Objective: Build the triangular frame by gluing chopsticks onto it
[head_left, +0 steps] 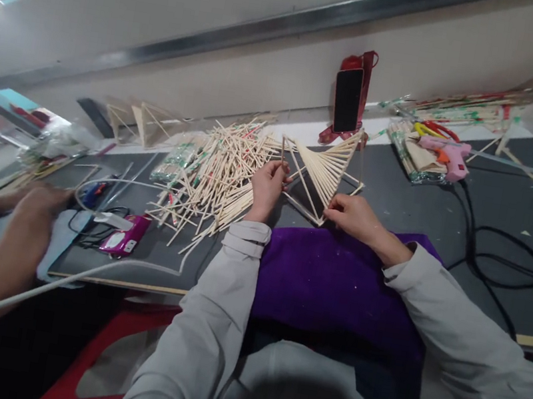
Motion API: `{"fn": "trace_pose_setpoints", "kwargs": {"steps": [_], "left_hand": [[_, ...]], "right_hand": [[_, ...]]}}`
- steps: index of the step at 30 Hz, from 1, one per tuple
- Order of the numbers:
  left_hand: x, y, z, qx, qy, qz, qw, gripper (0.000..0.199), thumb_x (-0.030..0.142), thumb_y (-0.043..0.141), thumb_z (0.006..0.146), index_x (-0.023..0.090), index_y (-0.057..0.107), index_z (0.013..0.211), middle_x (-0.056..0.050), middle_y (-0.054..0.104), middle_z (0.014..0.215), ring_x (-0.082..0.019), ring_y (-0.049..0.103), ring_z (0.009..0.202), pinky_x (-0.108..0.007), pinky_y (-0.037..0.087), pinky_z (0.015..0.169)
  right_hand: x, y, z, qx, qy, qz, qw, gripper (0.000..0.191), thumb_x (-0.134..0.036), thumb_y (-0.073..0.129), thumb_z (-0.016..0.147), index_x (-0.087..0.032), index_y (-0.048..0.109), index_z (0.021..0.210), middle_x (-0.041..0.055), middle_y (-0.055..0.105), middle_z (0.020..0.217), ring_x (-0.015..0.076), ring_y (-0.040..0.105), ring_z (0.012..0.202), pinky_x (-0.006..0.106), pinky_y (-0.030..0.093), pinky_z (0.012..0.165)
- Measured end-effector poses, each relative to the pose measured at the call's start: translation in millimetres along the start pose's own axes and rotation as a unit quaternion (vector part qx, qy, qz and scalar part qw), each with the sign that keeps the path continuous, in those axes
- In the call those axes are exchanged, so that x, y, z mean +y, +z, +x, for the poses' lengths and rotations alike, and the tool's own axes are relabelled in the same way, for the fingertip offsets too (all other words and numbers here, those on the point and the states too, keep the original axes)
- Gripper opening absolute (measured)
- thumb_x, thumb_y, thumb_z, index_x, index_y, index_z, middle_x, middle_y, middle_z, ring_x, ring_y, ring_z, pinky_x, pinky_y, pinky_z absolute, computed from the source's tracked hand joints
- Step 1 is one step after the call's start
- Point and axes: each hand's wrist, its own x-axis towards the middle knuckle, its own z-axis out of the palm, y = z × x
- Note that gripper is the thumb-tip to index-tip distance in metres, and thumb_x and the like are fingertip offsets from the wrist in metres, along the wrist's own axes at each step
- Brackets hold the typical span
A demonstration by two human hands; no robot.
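A frame of thin wooden sticks (pixel 325 172), with a fan of sticks twisting across it, stands on the dark table between my hands. My left hand (pixel 268 186) is closed at the frame's left side, its fingers pinched around a part of it. At the lower right corner of the frame, my right hand (pixel 352 216) is closed too, with thumb and fingertips on the corner. Whether a loose stick is also in my right fingers is too small to tell. A large heap of loose wooden sticks (pixel 232 160) lies just left of my left hand.
A phone (pixel 347 101) leans on a red stand behind the frame. At right lie a pink glue gun (pixel 448 154), bagged sticks (pixel 410 155) and black cables (pixel 490 255). A purple cloth (pixel 335 278) covers the near edge. At left are a magenta power box (pixel 126 236) and a co-worker's arm (pixel 17 241).
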Motion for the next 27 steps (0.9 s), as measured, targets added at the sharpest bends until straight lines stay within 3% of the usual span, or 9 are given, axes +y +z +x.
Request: {"fn": "trace_pose_setpoints", "kwargs": {"steps": [5,9,11,14,16,18,22,24,27], "left_hand": [[-12.6,1.6,-2.2,-0.009,0.002,0.003,1.0,0.016,0.031,0.056,0.086,0.018,0.064,0.089,-0.001,0.068,0.082,-0.009,0.067,0.06,-0.017,0.048,0.047],[-15.5,4.0,-4.0,-0.034,0.018,0.011,0.999,0.017,0.032,0.056,0.086,0.018,0.065,0.086,-0.001,0.068,0.081,-0.01,0.067,0.059,-0.018,0.048,0.046],[-16.2,5.5,-4.3,-0.04,0.031,0.012,0.999,0.016,0.03,0.056,0.087,0.018,0.065,0.085,-0.001,0.068,0.079,-0.01,0.066,0.057,-0.019,0.048,0.045],[-17.6,6.6,-3.8,-0.039,0.048,0.015,0.998,0.013,0.027,0.055,0.087,0.018,0.065,0.083,0.0,0.067,0.077,-0.01,0.066,0.057,-0.019,0.047,0.045],[-18.9,6.6,-3.4,-0.039,0.054,0.026,0.997,0.014,0.027,0.054,0.087,0.019,0.064,0.084,0.001,0.067,0.076,-0.011,0.067,0.058,-0.019,0.047,0.046],[-20.4,6.3,-3.2,-0.041,0.057,0.035,0.997,0.015,0.029,0.055,0.088,0.019,0.065,0.084,0.001,0.065,0.072,-0.012,0.067,0.058,-0.019,0.047,0.046],[-22.9,6.5,-2.7,-0.04,0.068,0.039,0.996,0.014,0.027,0.055,0.087,0.019,0.066,0.084,0.001,0.064,0.07,-0.013,0.068,0.059,-0.019,0.046,0.044],[-23.6,7.1,-2.2,-0.039,0.069,0.039,0.996,0.014,0.027,0.054,0.086,0.019,0.066,0.085,0.001,0.065,0.072,-0.013,0.069,0.06,-0.019,0.046,0.044],[-24.1,7.8,-1.4,-0.042,0.068,0.042,0.996,0.016,0.028,0.053,0.086,0.019,0.066,0.086,0.0,0.065,0.072,-0.014,0.07,0.061,-0.02,0.047,0.045]], "right_hand": [[11.1,-5.5,5.5,-0.021,0.026,-0.035,0.999,0.011,-0.025,0.06,0.079,-0.019,0.065,0.071,-0.0019,0.06,0.052,0.0129,0.057,0.05,0.024,0.037,0.054],[1.9,-35.6,-6.1,-0.068,0.062,-0.12,0.988,0.011,-0.026,0.065,0.077,-0.019,0.071,0.07,-0.0012,0.062,0.053,0.0122,0.055,0.045,0.026,0.038,0.053],[-16.1,-57.6,-14.4,-0.017,0.043,-0.156,0.987,0.013,-0.027,0.065,0.079,-0.019,0.072,0.071,0.0,0.063,0.055,0.0128,0.055,0.047,0.027,0.038,0.052],[-53.7,-84.5,-11.8,0.129,-0.063,-0.229,0.963,0.018,-0.025,0.059,0.086,-0.018,0.074,0.08,0.0033,0.07,0.071,0.0168,0.064,0.065,0.03,0.045,0.064],[-74.3,-92.2,6.9,0.169,-0.133,-0.342,0.915,0.024,-0.023,0.052,0.09,-0.018,0.075,0.094,0.0058,0.073,0.088,0.0233,0.067,0.087,0.037,0.047,0.079],[-82.8,-91.7,37.1,0.14,-0.175,-0.408,0.885,0.028,-0.024,0.051,0.093,-0.018,0.072,0.111,0.0084,0.071,0.104,0.0262,0.065,0.099,0.04,0.047,0.085],[-63.5,-79.5,103.1,0.053,-0.214,-0.499,0.838,0.023,-0.027,0.062,0.088,-0.016,0.071,0.106,0.0109,0.07,0.109,0.026,0.062,0.104,0.039,0.046,0.088],[-48.3,-73.6,125.3,0.028,-0.208,-0.51,0.834,0.024,-0.032,0.067,0.085,-0.016,0.072,0.102,0.0091,0.07,0.107,0.0259,0.061,0.106,0.038,0.045,0.09],[-39.7,-65.2,138.9,0.015,-0.177,-0.488,0.855,0.027,-0.039,0.074,0.08,-0.017,0.072,0.094,0.0076,0.07,0.106,0.0277,0.06,0.11,0.041,0.043,0.094]]}}
